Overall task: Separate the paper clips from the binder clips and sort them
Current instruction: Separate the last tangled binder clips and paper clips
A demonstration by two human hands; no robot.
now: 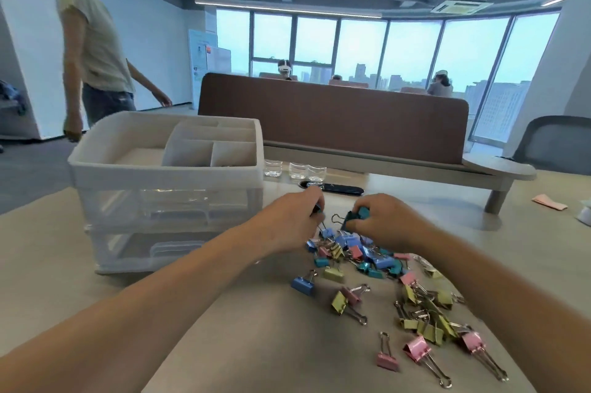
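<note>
A heap of coloured binder clips (367, 256) in blue, teal, pink and yellow lies on the beige table (224, 344), spreading toward the near right. My right hand (380, 223) is at the heap's far edge, closed on teal binder clips (356, 216). My left hand (292, 221) is just left of it with fingers curled around something small and dark that I cannot identify. I cannot make out any paper clips. A white desk organizer (160, 168) with divided top compartments and two clear drawers stands to the left.
Three small clear cups (297, 171) and a black cable grommet (335, 189) sit behind my hands. A brown partition (332, 117) backs the table. A person stands at far left, an office chair (556, 143) at right, a pink item (549, 202) at the right edge.
</note>
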